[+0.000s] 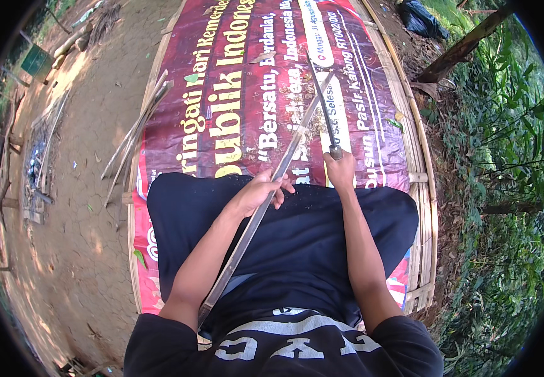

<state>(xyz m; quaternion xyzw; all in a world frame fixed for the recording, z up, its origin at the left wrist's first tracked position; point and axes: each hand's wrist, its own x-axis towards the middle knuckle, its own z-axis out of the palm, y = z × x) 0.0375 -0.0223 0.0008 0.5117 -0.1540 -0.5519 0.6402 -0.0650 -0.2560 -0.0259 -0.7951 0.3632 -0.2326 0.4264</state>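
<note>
My left hand (259, 193) is closed around a long, thin bamboo strip (298, 138). The strip slants from beside my left upper arm, over my dark-clothed lap, to beyond my knees. In my right hand (340, 168) is a knife (327, 113) with a long, narrow dark blade, gripped by its handle. The blade points away from me and slightly left. Near its far part it crosses the strip; whether the two touch I cannot tell. Beneath them lies a red printed banner (184, 135), with pale shavings (313, 122) scattered over it.
The banner covers a bamboo-slat platform (421, 213) on which I sit. Several thin sticks (135, 129) lean over its left edge. Cracked bare earth (89, 188) lies left. On the right are a wooden post (464, 47), green plants (498, 163) and a black plastic bag (421, 19).
</note>
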